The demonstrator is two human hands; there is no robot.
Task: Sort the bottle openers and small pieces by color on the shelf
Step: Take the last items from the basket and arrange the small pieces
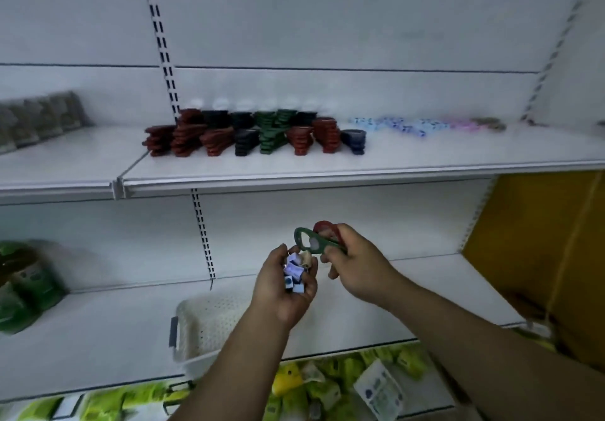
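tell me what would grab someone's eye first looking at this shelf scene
First come the hands in the middle. The left hand cups a heap of small pieces, pale blue and white, while the right hand pinches a green bottle opener with a red bottle opener behind it. Next are the stacks of bottle openers in red, black and green, lined up on the upper shelf.

The upper shelf [425,155] carries stacked bottle openers [216,140] (red, black, green).
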